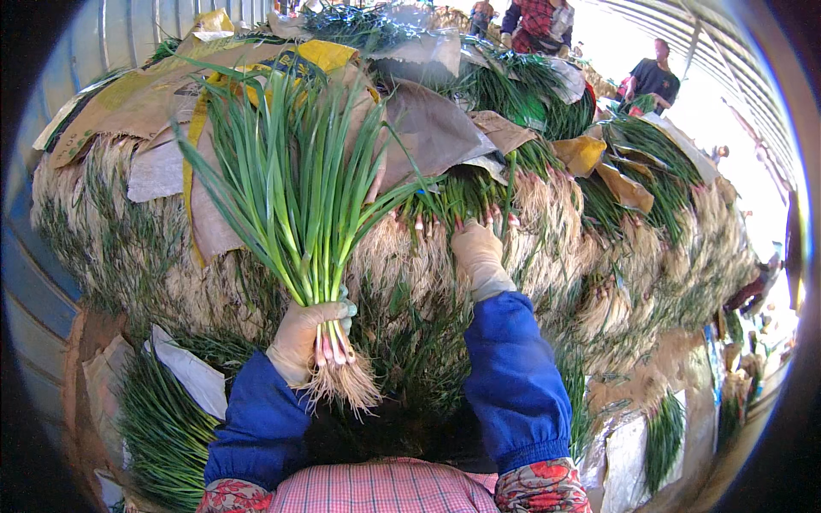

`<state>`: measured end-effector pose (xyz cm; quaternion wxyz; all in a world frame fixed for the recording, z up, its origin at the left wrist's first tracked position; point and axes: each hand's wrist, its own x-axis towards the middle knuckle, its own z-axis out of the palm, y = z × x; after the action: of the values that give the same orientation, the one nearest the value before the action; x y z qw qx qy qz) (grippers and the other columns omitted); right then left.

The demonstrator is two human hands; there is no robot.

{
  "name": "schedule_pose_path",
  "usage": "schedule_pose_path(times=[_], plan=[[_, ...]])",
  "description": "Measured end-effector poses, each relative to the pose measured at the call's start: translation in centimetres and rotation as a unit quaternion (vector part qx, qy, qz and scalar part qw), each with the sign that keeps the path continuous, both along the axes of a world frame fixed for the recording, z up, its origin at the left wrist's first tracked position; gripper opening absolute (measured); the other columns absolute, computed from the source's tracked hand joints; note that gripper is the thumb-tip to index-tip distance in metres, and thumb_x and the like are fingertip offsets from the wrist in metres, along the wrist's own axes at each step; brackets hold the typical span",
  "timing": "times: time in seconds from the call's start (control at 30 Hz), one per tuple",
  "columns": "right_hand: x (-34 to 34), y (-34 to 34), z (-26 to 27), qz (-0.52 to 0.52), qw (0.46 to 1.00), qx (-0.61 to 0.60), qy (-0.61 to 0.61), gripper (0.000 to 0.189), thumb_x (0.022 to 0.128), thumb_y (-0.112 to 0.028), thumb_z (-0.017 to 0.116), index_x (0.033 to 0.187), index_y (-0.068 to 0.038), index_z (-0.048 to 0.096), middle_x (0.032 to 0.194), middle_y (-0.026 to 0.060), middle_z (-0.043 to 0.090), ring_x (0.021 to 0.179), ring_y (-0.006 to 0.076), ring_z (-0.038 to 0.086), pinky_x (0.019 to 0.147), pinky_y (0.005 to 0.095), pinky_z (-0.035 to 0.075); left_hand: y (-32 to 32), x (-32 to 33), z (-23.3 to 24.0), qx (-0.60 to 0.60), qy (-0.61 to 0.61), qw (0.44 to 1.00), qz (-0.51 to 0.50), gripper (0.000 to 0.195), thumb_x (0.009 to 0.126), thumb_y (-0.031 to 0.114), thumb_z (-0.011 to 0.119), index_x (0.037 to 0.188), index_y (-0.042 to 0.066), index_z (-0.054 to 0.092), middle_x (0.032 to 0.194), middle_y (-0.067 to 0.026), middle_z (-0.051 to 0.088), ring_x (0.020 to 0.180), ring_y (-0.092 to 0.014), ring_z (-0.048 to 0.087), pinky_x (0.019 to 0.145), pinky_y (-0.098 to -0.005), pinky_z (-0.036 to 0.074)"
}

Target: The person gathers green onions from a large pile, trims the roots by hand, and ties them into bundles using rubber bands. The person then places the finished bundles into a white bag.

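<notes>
My left hand [308, 333], in a pale glove, is closed around a bunch of green garlic plants [308, 211]. Their leaves fan upward, and the pinkish bulbs and pale roots hang below the fist. To the right, my right hand [476, 250], also gloved, reaches up to the bulb ends of more plants [468, 195] at the edge of a large heap. Its fingertips are partly hidden among the bulbs, so whether it grips any cannot be told. Long roots [397, 256] cover the near face of the heap.
Brown sacking [423, 128] and yellow-marked sacks [128, 109] cover parts of the heap. Leafy bundles lie low at the left [167, 423] and right [664, 436]. A corrugated metal wall [122, 38] stands at the left. Several people are beyond the heap, one in a dark shirt [651, 80].
</notes>
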<state>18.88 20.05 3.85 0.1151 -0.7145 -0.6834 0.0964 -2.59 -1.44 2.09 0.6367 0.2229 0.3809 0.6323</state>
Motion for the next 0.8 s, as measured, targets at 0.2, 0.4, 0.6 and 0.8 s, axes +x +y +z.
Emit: schedule_pose_path(times=[0.2, 0.4, 0.6, 0.8], plan=[[0.4, 0.8, 0.6, 0.068, 0.961, -0.163, 0.212, 0.04, 0.077, -0.036, 0.061, 0.098, -0.002, 0.063, 0.077, 0.015, 0.062, 0.069, 0.0278, 0.062, 0.065, 0.0394, 0.049, -0.1, 0.1, 0.3, 0.01, -0.035, 0.999, -0.037, 0.031, 0.072, 0.003, 0.061, 0.102, 0.002, 0.052, 0.074, -0.0074, 0.058, 0.059, -0.017, 0.057, 0.052, -0.0293, 0.049], [3.5, -7.2, 2.4, 0.124, 0.653, -0.187, 0.724, 0.021, 0.086, -0.016, 0.052, 0.098, 0.0, 0.06, 0.053, -0.0115, 0.04, 0.037, 0.0021, 0.03, 0.034, 0.0165, 0.02, -0.7, -0.5, 0.0, 0.062, -0.137, 0.986, -0.064, 0.037, 0.072, 0.004, 0.063, 0.107, 0.002, 0.05, 0.076, -0.0061, 0.056, 0.06, -0.015, 0.055, 0.056, -0.0296, 0.049], [7.6, -8.0, -3.7, 0.038, 0.792, -0.043, 0.607, 0.02, 0.082, -0.009, 0.051, 0.097, -0.001, 0.063, 0.078, 0.0024, 0.061, 0.065, 0.0095, 0.052, 0.056, 0.0231, 0.041, -2.0, -1.0, 2.1, 0.206, -0.177, 0.962, -0.026, 0.052, 0.072, 0.004, 0.059, 0.122, -0.001, 0.044, 0.072, -0.0072, 0.056, 0.054, -0.012, 0.052, 0.052, -0.0294, 0.047], [6.0, -10.8, -1.0, 0.044, 0.771, 0.073, 0.632, 0.019, 0.085, -0.007, 0.052, 0.101, -0.002, 0.061, 0.076, -0.0014, 0.057, 0.061, 0.0065, 0.047, 0.056, 0.0196, 0.039, -3.8, -3.5, 4.9, 0.415, -0.17, 0.892, -0.049, 0.077, 0.077, 0.005, 0.056, 0.141, 0.006, 0.013, 0.066, -0.0024, 0.048, 0.054, -0.011, 0.049, 0.053, -0.0302, 0.049]])
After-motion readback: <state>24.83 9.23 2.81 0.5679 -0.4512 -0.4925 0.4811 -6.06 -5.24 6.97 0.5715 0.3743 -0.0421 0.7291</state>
